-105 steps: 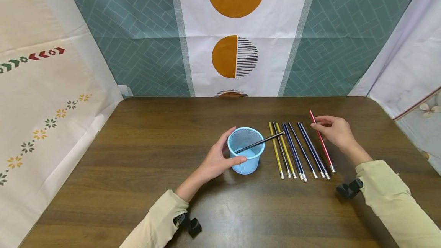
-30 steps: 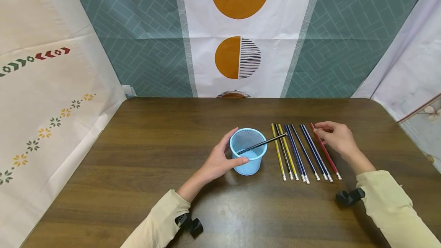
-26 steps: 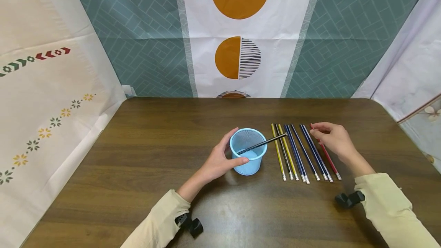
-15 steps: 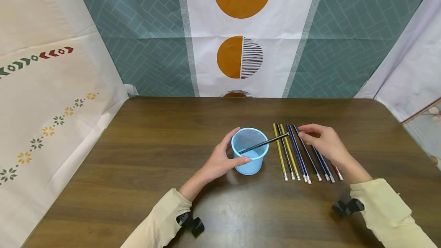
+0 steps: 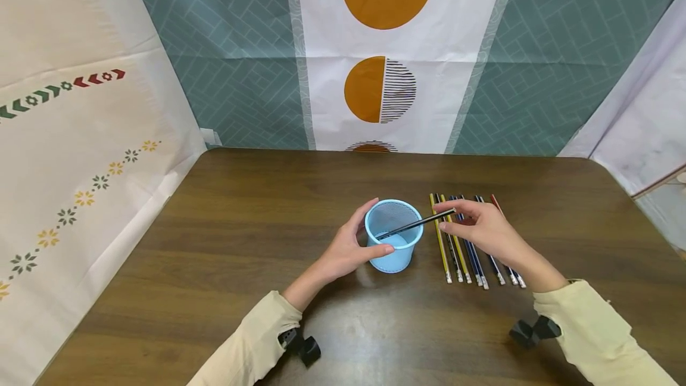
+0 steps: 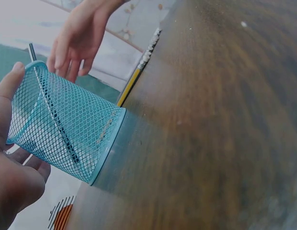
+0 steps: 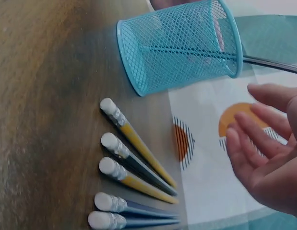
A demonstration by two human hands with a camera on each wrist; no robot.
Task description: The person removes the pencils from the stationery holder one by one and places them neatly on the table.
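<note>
My left hand (image 5: 343, 252) grips the light blue mesh pencil cup (image 5: 393, 262), thumb on the near side and fingers round the far side. The cup stands upright on the table. A single black pencil (image 5: 407, 227) leans in it, its end sticking out past the rim to the right. Around that end is my right hand (image 5: 490, 231), thumb and fingers spread apart; the right wrist view shows a gap between the fingers and the pencil. Beneath this hand lies a row of yellow (image 5: 440, 243), black and blue pencils, partly hidden, with a red pencil (image 5: 496, 202) at its right end.
The brown wooden table (image 5: 241, 225) carries the cup and the pencils, whose white erasers (image 7: 108, 105) point toward the near edge. Behind the table hangs a green and white patterned cloth (image 5: 241, 76). A cream cloth (image 5: 80, 153) hangs at the left.
My right hand, which pinched the red pencil, has laid it at the row's right end, let go and moved left to the cup's pencil. My left hand keeps its grip.
</note>
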